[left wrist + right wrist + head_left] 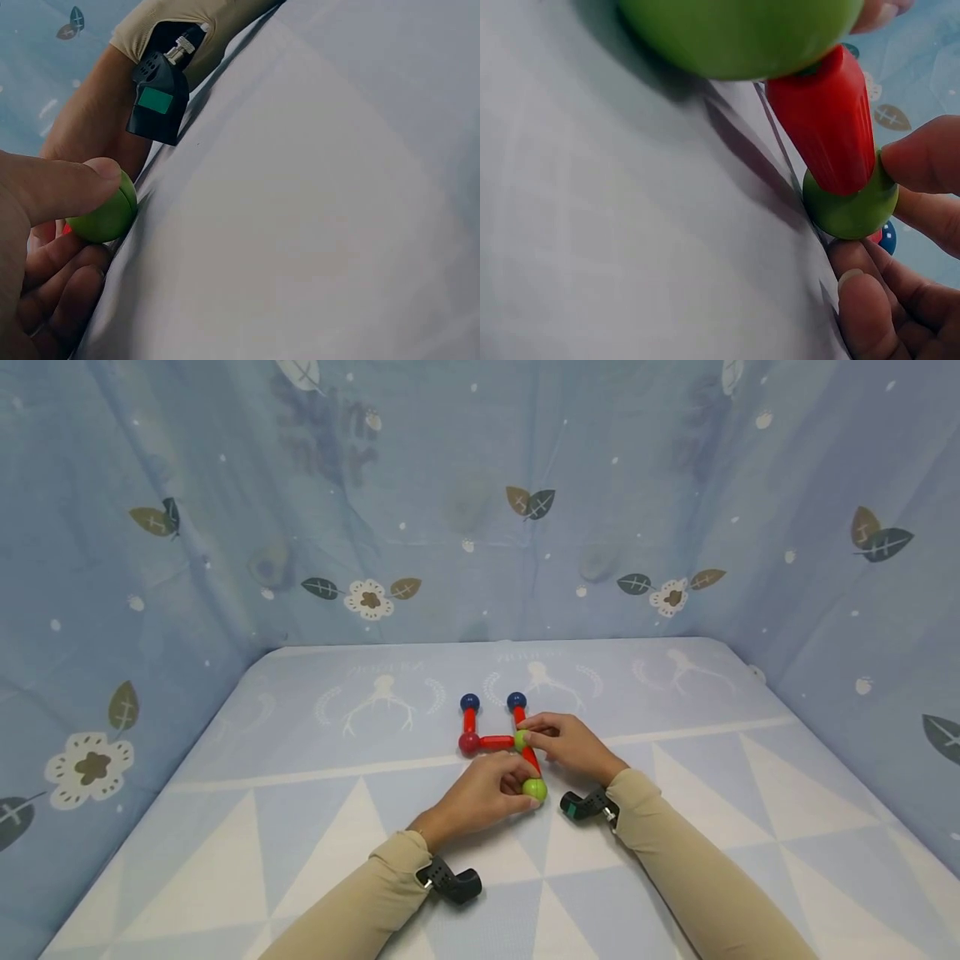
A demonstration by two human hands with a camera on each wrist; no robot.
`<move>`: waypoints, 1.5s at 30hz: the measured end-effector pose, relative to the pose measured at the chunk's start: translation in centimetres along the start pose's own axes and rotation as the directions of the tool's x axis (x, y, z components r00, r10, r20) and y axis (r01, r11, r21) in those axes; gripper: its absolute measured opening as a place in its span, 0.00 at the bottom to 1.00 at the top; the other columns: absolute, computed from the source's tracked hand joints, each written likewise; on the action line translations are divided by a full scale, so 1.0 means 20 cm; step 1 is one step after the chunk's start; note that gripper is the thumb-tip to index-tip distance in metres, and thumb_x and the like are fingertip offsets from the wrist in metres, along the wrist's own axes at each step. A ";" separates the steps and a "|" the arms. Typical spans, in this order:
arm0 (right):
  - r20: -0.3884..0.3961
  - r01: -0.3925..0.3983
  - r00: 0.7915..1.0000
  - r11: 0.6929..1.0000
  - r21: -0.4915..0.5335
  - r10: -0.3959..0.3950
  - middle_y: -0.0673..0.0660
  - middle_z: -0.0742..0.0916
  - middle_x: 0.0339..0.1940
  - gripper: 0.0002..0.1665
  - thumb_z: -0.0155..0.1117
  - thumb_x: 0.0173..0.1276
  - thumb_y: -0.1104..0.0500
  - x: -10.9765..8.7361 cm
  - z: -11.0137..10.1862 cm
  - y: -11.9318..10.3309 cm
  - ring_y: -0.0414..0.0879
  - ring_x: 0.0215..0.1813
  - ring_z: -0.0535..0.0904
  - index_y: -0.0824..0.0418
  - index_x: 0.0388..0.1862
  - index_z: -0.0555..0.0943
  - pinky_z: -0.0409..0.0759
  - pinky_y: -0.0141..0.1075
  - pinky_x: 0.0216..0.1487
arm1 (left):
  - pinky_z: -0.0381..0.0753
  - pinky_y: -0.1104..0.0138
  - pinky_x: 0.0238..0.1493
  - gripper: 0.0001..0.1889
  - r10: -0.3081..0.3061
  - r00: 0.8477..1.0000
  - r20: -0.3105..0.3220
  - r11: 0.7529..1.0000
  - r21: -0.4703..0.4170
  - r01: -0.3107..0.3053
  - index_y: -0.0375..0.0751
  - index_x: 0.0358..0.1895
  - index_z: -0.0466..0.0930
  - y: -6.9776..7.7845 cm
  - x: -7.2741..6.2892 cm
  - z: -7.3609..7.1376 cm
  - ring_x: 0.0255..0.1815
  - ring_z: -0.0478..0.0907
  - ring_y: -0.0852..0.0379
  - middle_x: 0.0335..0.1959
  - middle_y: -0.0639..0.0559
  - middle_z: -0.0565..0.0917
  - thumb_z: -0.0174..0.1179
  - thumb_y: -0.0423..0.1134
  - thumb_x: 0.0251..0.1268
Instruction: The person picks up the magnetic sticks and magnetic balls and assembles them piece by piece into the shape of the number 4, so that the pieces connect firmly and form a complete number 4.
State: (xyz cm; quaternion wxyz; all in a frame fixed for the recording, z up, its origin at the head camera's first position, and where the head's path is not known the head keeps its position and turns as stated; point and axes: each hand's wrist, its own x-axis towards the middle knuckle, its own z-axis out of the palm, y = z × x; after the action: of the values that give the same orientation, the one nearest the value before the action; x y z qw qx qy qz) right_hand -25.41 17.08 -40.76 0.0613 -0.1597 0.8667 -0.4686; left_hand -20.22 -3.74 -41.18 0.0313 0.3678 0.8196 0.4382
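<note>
A joined figure of red rods and coloured balls lies on the patterned cloth. My left hand (pixel 483 793) pinches the near green ball (pixel 535 790) between thumb and fingers; the left wrist view shows the thumb on top of this ball (pixel 112 214). Farther back, my right hand (pixel 572 747) grips the other green ball (pixel 521 741), also visible in the right wrist view (pixel 847 210). One red rod (pixel 829 124) joins the two green balls. Another red rod (pixel 497 742) runs left to a red ball (pixel 468 743). Two dark blue balls (pixel 470 702) top rods at the back.
The table cloth (pixel 315 852) has pale blue and white triangles. A blue curtain (pixel 450 527) with flowers and leaves rises behind and on both sides. Black wrist devices (pixel 453 885) are strapped under both sleeves.
</note>
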 end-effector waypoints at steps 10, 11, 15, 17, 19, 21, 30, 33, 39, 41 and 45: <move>0.003 0.019 1.000 1.000 -0.022 -0.019 0.54 0.85 0.53 0.19 0.63 0.74 0.51 -0.01 0.00 -0.02 0.49 0.43 0.79 0.57 0.60 0.83 0.78 0.39 0.40 | 0.80 0.70 0.41 0.13 -0.003 1.000 -0.024 1.000 0.011 0.004 0.43 0.44 0.83 -0.01 0.00 0.01 0.36 0.80 0.63 0.34 0.57 0.82 0.75 0.35 0.57; 0.001 0.017 1.000 1.000 -0.027 -0.017 0.53 0.85 0.53 0.19 0.63 0.74 0.51 -0.01 0.00 -0.02 0.48 0.43 0.78 0.56 0.60 0.83 0.78 0.39 0.40 | 0.80 0.70 0.41 0.13 -0.003 1.000 -0.028 1.000 0.012 0.004 0.43 0.44 0.83 -0.01 0.00 0.01 0.36 0.80 0.62 0.34 0.57 0.82 0.75 0.34 0.57; -0.011 0.013 1.000 0.999 -0.052 -0.013 0.53 0.85 0.54 0.19 0.63 0.74 0.51 -0.01 0.00 -0.02 0.48 0.43 0.78 0.55 0.60 0.83 0.77 0.38 0.40 | 0.80 0.70 0.41 0.13 -0.005 0.999 -0.038 1.000 0.018 0.006 0.43 0.44 0.83 0.00 0.00 0.00 0.36 0.81 0.60 0.34 0.56 0.82 0.74 0.34 0.57; -0.024 0.013 1.000 0.998 -0.063 -0.015 0.53 0.85 0.55 0.19 0.62 0.75 0.52 -0.01 0.01 -0.02 0.47 0.45 0.78 0.55 0.61 0.83 0.76 0.39 0.42 | 0.80 0.70 0.41 0.13 -0.009 0.999 -0.043 0.999 0.033 0.010 0.43 0.45 0.83 0.00 0.00 0.01 0.36 0.80 0.60 0.35 0.57 0.82 0.74 0.34 0.58; -0.038 0.014 0.999 0.997 -0.074 -0.017 0.53 0.85 0.56 0.19 0.62 0.75 0.52 -0.01 0.02 -0.03 0.47 0.46 0.78 0.55 0.61 0.83 0.75 0.39 0.43 | 0.79 0.70 0.40 0.13 -0.010 0.999 -0.050 0.999 0.048 0.013 0.44 0.46 0.84 0.00 0.00 0.01 0.36 0.80 0.60 0.35 0.57 0.82 0.73 0.35 0.59; -0.051 0.017 0.998 0.996 -0.089 -0.022 0.54 0.85 0.57 0.19 0.61 0.76 0.53 -0.01 0.02 -0.03 0.47 0.49 0.79 0.55 0.61 0.83 0.75 0.41 0.46 | 0.79 0.70 0.40 0.13 -0.005 0.998 -0.057 0.998 0.063 0.008 0.44 0.47 0.84 -0.01 -0.01 0.01 0.36 0.80 0.61 0.36 0.57 0.81 0.73 0.35 0.59; -0.072 0.010 0.997 0.995 -0.096 -0.017 0.53 0.82 0.64 0.20 0.61 0.76 0.53 0.00 0.02 0.00 0.50 0.67 0.74 0.52 0.64 0.82 0.70 0.49 0.66 | 0.78 0.70 0.39 0.14 -0.004 0.997 -0.075 0.994 0.107 0.012 0.46 0.50 0.84 -0.02 0.00 0.02 0.35 0.78 0.64 0.38 0.57 0.81 0.71 0.35 0.62; -0.076 0.013 0.997 0.996 -0.091 -0.020 0.53 0.82 0.63 0.20 0.61 0.76 0.53 0.00 0.02 0.00 0.51 0.66 0.75 0.52 0.63 0.82 0.70 0.50 0.66 | 0.77 0.70 0.40 0.15 -0.018 0.997 -0.077 0.991 0.130 0.027 0.46 0.51 0.84 -0.01 0.01 0.03 0.35 0.79 0.63 0.39 0.57 0.81 0.72 0.38 0.61; -0.083 0.020 0.996 0.997 -0.080 -0.027 0.54 0.82 0.63 0.19 0.61 0.75 0.53 -0.01 0.01 -0.01 0.52 0.66 0.75 0.53 0.62 0.83 0.69 0.52 0.66 | 0.75 0.71 0.38 0.18 -0.036 0.997 -0.072 0.981 0.187 0.049 0.48 0.55 0.85 0.01 0.03 0.04 0.34 0.78 0.66 0.39 0.59 0.82 0.72 0.42 0.61; -0.083 0.020 0.996 0.996 -0.084 -0.027 0.54 0.82 0.63 0.19 0.61 0.76 0.53 0.00 0.01 -0.01 0.52 0.67 0.74 0.53 0.62 0.83 0.69 0.52 0.67 | 0.75 0.70 0.38 0.18 -0.024 0.996 -0.083 0.979 0.201 0.040 0.47 0.54 0.85 0.01 0.03 0.04 0.34 0.78 0.66 0.38 0.59 0.82 0.72 0.41 0.60; -0.079 0.019 0.997 0.996 -0.090 -0.026 0.54 0.82 0.63 0.19 0.61 0.76 0.52 0.00 0.01 -0.01 0.52 0.66 0.75 0.54 0.62 0.83 0.70 0.51 0.66 | 0.75 0.70 0.38 0.17 -0.018 0.995 -0.100 0.978 0.204 0.038 0.47 0.53 0.85 0.00 0.02 0.04 0.34 0.79 0.66 0.38 0.58 0.82 0.73 0.40 0.60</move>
State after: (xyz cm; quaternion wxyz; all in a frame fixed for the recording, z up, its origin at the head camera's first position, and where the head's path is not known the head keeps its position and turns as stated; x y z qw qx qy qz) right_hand -25.39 16.76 -40.73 0.0142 -0.1530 0.8867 -0.4360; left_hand -20.21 -2.91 -41.56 -0.0410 0.3357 0.8661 0.3681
